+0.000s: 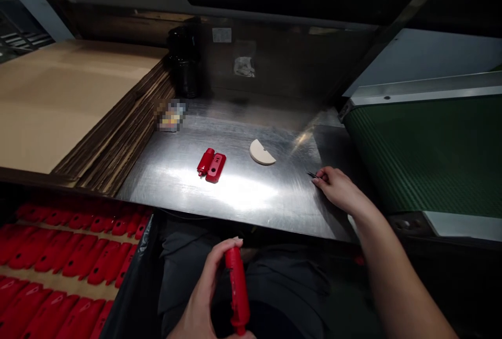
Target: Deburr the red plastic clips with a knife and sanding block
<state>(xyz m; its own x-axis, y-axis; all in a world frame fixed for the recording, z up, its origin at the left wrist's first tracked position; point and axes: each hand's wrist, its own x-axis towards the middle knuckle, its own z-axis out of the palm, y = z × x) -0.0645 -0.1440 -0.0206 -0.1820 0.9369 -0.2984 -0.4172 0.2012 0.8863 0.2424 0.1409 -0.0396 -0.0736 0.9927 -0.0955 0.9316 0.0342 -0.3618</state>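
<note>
My left hand [207, 286] is closed around a red plastic housing part [237, 289], held upright above my lap, thumb and fingers at its two ends. Over the right side of the metal table [235, 124], my right hand [333, 184] pinches a thin dark pointed tool [311, 174] that looks like a blade or tweezers; most of it is hidden by the fingers. Two more red plastic parts lie side by side on the metal, a rounded one [206, 161] and a flatter one [215, 167] with a dark hole. Right of them rests a cream half-disc [262, 153] with a small notch.
A tall stack of cardboard sheets [78, 98] stands at the left. Below it, a bin holds rows of red parts [70, 260] on cardboard. A green conveyor belt [435, 145] runs along the right. A dark object [184, 61] and a blurred packet [170, 115] stand near the back left.
</note>
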